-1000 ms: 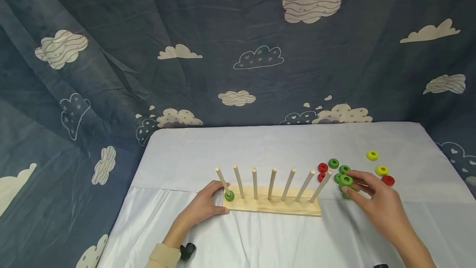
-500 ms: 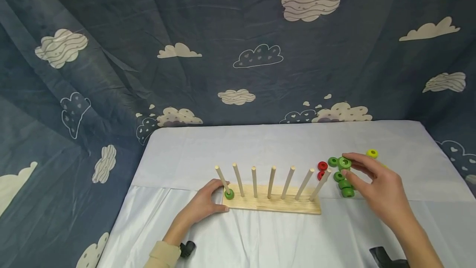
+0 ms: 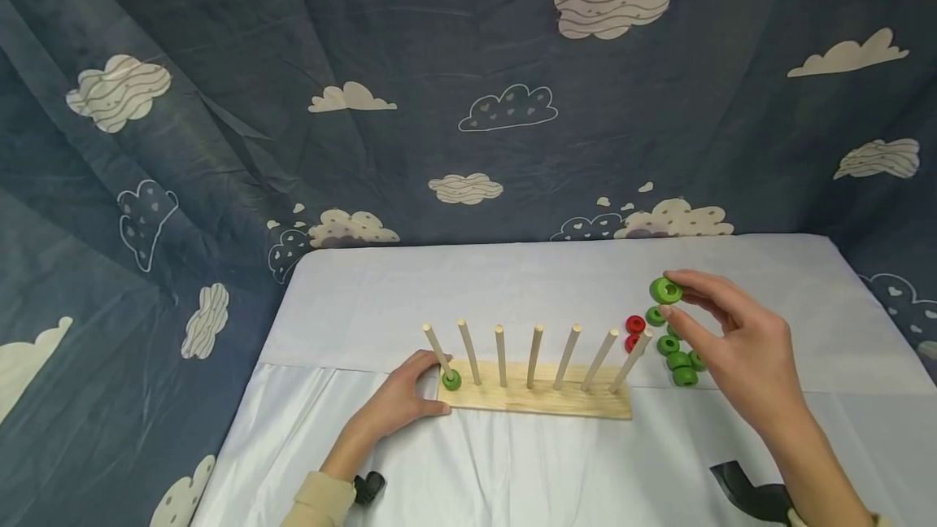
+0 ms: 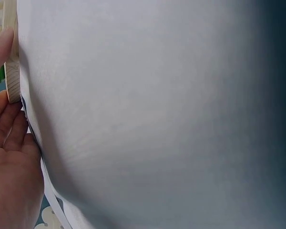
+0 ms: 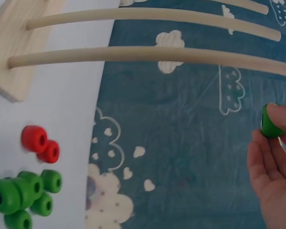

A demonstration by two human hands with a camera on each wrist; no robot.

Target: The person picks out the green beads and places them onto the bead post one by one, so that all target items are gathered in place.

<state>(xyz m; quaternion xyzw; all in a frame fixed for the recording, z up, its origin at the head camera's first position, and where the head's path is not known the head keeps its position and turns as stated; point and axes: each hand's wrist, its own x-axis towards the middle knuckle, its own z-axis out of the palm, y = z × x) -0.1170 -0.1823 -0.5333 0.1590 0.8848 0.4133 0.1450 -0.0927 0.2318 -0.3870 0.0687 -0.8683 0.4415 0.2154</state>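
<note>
My left hand (image 3: 395, 401) grips the left end of a wooden peg board (image 3: 527, 401), thumb at the front edge and fingers behind. Several upright pegs stand in a row on it. A green ring (image 3: 451, 381) sits at the foot of the leftmost peg. Above the table, to the right of the board, my right hand (image 3: 754, 348) pinches another green ring (image 3: 659, 293) between thumb and fingertips. That held ring (image 5: 270, 123) also shows in the right wrist view, beyond the peg tips. In the left wrist view the board's end (image 4: 13, 78) lies between thumb and fingers.
Several green rings (image 3: 684, 377) lie in a cluster right of the board, partly behind the right hand. Two red rings (image 3: 635, 324) are beside them, one partly behind the rightmost peg (image 3: 631, 363). A dark cloud-patterned cloth (image 3: 468, 63) hangs behind the white table (image 3: 410, 291).
My right hand has lifted the green ring up from beside the cluster, slightly leftward. It now hides the yellow rings and the red one at the far right. The left hand and board stay put.
</note>
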